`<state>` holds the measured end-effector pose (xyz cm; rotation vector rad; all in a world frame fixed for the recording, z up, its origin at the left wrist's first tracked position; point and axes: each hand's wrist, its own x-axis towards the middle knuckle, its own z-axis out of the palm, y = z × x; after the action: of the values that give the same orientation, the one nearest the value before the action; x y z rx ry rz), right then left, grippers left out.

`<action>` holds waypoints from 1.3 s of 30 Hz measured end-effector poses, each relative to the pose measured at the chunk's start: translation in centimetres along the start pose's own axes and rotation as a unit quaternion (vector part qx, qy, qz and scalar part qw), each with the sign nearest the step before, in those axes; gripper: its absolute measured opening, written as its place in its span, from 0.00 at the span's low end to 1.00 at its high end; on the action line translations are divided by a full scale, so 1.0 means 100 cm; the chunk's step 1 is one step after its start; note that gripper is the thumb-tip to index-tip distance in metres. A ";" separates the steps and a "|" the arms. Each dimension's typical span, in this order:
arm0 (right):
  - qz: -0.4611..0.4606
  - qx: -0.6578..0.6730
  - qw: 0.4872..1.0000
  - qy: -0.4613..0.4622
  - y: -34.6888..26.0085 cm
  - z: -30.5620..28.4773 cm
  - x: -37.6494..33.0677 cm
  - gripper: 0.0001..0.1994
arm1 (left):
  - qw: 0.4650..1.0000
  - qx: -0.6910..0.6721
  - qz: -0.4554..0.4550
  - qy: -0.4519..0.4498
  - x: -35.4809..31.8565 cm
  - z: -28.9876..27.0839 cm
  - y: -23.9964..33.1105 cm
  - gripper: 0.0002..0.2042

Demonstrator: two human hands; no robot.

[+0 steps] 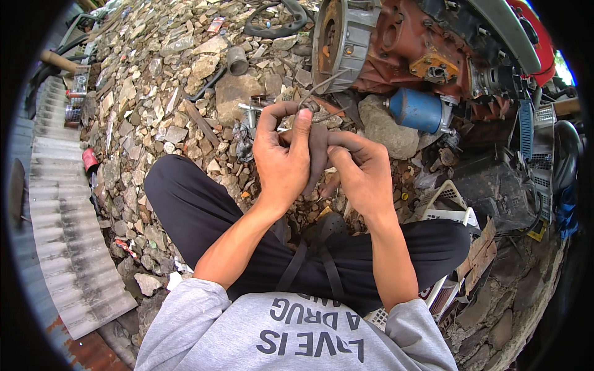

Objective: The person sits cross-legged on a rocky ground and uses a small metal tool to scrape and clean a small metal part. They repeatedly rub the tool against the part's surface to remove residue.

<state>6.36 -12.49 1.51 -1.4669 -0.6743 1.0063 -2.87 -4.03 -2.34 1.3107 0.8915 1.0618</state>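
My left hand is closed, its thumb and forefinger pinching a small coiled wire spring with long straight ends that point to the right. Below the spring hangs a folded grey-brown rag between my two hands. My right hand grips the rag's right side between thumb and curled forefinger. Part of the rag is hidden behind my left palm and fingers. Just beyond my left hand, a metal T-shaped tool lies on the stones.
A rust-red engine block with a blue cylindrical filter stands at the far right, beside a large rock. Loose stones cover the ground. A metal cup and black hose lie farther off. White crates stand right; corrugated sheeting runs left.
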 end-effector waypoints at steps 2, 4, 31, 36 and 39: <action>0.010 -0.028 0.999 0.012 -0.002 -0.002 0.000 0.09 | 1.000 -0.018 0.004 -0.009 0.001 0.001 0.001 0.11; 0.022 -0.040 0.999 0.019 -0.003 -0.004 0.003 0.07 | 0.999 -0.026 0.010 -0.016 0.001 0.002 0.001 0.11; -0.032 0.025 0.998 -0.039 0.011 0.020 -0.007 0.12 | 0.997 -0.051 0.021 0.049 0.012 -0.007 0.004 0.12; -0.007 0.013 0.999 -0.032 0.010 0.013 -0.002 0.08 | 0.998 -0.052 0.022 0.036 0.011 -0.008 0.013 0.11; -0.058 -0.053 0.997 0.008 0.016 0.014 0.000 0.07 | 0.998 -0.049 0.024 0.007 0.006 -0.007 0.003 0.11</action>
<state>4.89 -12.07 0.00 -1.5073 -0.8027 0.8798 -3.40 -3.23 -2.03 1.2498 0.8119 1.1406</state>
